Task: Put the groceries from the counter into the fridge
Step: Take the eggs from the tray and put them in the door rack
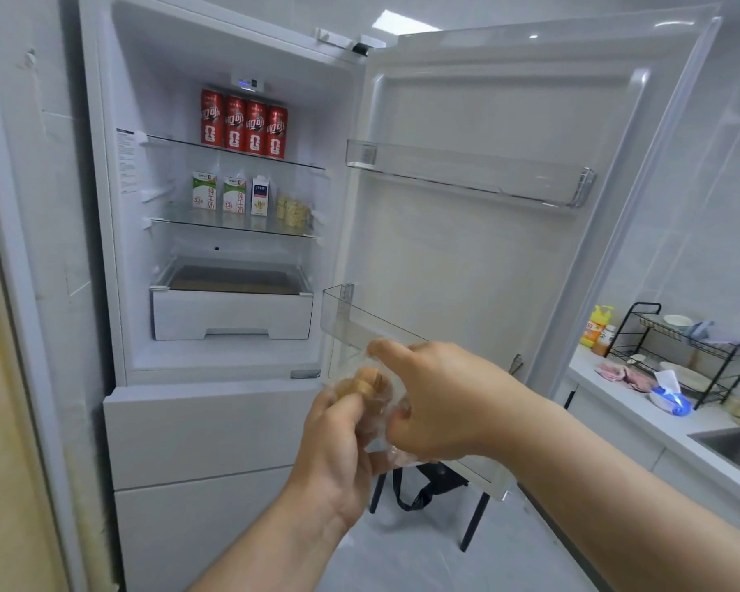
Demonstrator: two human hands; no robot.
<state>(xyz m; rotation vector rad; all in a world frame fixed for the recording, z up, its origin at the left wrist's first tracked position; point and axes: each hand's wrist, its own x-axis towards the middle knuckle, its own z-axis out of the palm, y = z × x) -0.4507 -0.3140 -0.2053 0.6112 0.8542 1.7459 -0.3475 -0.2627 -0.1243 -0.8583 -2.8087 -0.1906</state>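
- a clear plastic bag of light-brown rounded pieces (365,385) is hanging in mid-air in front of the open white fridge (103,232), low down by the door side — not yet on any shelf.
- the left hand (334,459) is holding the bag from below, its fingers (348,414) curling round the brown contents.
- the right hand (438,403) is gripping the bag's upper part, fingers (386,348) pinching the plastic.
- the fridge door (466,267) is standing wide open to the right, with a clear upper door bin (466,173) and a clear lower door bin (359,320) just behind the hands.
- four red drink cans (244,123) are standing in a row on the top glass shelf (172,143).
- three small white cartons (229,196) are standing on the shelf below — a white drawer (231,316) is sitting under them.
- the pale counter (633,414) at right is carrying a black wire dish rack (684,356) and a yellow bottle (597,326).
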